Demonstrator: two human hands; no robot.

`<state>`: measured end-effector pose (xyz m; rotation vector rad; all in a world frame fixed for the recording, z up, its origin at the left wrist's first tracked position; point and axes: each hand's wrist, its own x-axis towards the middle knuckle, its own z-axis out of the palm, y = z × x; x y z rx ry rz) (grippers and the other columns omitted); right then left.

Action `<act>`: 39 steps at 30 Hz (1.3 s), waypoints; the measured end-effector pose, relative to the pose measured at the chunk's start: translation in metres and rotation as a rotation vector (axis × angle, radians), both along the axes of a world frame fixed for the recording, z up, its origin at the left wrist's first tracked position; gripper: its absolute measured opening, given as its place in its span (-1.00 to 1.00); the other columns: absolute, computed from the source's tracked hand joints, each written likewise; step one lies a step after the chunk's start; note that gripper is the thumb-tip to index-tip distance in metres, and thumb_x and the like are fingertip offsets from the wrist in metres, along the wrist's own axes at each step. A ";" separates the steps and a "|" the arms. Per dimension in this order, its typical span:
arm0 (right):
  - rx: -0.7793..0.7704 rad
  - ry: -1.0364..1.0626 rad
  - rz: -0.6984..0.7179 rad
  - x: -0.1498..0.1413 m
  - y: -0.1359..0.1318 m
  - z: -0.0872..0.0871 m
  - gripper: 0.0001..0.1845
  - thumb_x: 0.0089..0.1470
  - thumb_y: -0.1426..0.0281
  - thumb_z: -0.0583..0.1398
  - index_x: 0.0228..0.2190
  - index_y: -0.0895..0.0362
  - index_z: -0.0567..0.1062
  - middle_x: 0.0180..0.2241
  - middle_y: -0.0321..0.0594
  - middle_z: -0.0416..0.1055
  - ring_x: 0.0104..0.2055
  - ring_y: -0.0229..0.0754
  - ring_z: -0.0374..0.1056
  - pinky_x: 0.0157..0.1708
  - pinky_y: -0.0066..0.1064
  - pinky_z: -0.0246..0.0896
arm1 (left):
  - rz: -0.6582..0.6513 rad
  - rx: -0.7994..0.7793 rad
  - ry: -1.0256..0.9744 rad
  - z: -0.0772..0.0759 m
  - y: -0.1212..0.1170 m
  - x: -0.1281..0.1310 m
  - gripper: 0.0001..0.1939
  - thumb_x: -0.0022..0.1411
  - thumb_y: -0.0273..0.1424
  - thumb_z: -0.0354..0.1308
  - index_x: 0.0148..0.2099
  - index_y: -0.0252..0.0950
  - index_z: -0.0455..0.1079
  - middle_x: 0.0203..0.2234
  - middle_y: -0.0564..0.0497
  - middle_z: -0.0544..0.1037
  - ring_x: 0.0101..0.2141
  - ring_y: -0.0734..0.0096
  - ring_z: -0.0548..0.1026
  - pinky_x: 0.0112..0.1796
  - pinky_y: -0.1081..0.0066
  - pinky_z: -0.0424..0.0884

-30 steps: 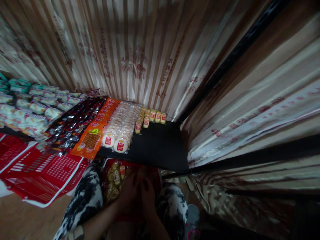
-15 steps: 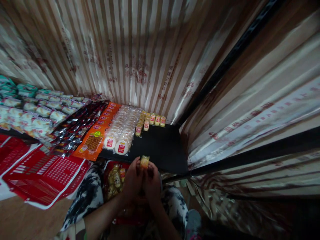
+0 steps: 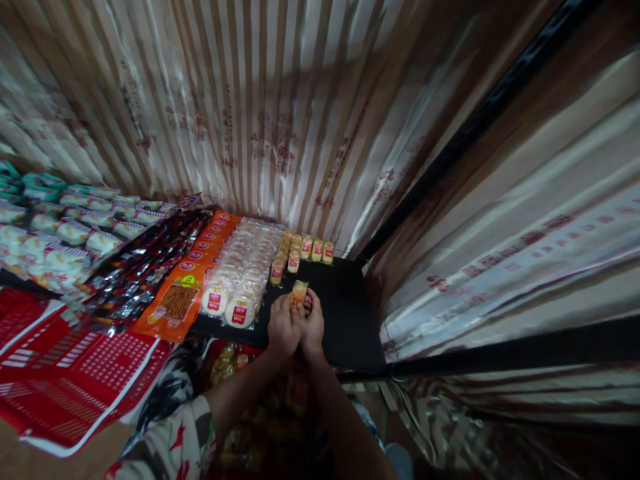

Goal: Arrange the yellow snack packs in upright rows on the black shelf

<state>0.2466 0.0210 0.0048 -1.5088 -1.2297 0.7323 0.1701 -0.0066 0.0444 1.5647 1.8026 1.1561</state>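
Both hands meet over the near part of a black shelf (image 3: 345,313), closed round one small yellow snack pack (image 3: 299,291) in clear wrapping. My left hand (image 3: 285,328) grips it from the left, and my right hand (image 3: 313,325) curls against it from the right; some fingers are hidden. Beyond them, similar yellow packs (image 3: 294,261) with red labels stand in short rows on the shelf. To their left lie round white wrapped crackers (image 3: 239,311) in rows. Below my forearms, a red basket holds more yellow packs (image 3: 225,365), partly hidden and dim.
Orange snack bags (image 3: 175,300), dark shiny packets (image 3: 145,267) and white wrapped packs (image 3: 75,230) line the shelf leftward. An overturned-looking red basket (image 3: 85,373) sits at lower left. Striped curtain (image 3: 280,133) hangs behind; a black post (image 3: 450,153) slants at right.
Both hands have moved forward and slightly right with the yellow pack, from above the basket to over the black shelf. The view has shifted slightly.
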 end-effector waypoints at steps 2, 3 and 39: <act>0.006 -0.025 0.007 0.002 0.015 -0.002 -0.45 -0.06 0.32 0.09 0.03 0.12 0.29 -0.19 -0.13 0.43 -0.24 -0.20 0.38 -0.21 -0.35 0.30 | -0.001 -0.024 0.029 0.003 0.010 0.001 -0.59 0.22 -0.43 -0.14 0.07 -0.42 0.28 0.01 -0.21 0.39 0.06 0.24 0.29 0.12 0.24 0.17; 0.011 -0.035 0.015 0.002 0.022 -0.003 -0.45 -0.06 0.33 0.09 0.03 0.12 0.29 -0.19 -0.12 0.42 -0.23 -0.20 0.37 -0.21 -0.35 0.29 | -0.005 -0.033 0.037 0.004 0.014 0.002 -0.58 0.22 -0.42 -0.14 0.08 -0.43 0.27 0.02 -0.21 0.38 0.06 0.24 0.29 0.13 0.25 0.17; 0.159 -0.293 0.023 -0.005 0.089 -0.006 -0.61 0.05 0.29 0.04 -0.10 0.19 0.39 -0.10 0.00 0.31 -0.06 -0.10 0.26 -0.04 -0.21 0.22 | -0.069 0.064 -0.052 -0.032 0.067 0.001 -0.57 0.25 -0.42 -0.22 0.06 -0.42 0.30 0.03 -0.21 0.40 0.12 0.25 0.27 0.14 0.20 0.17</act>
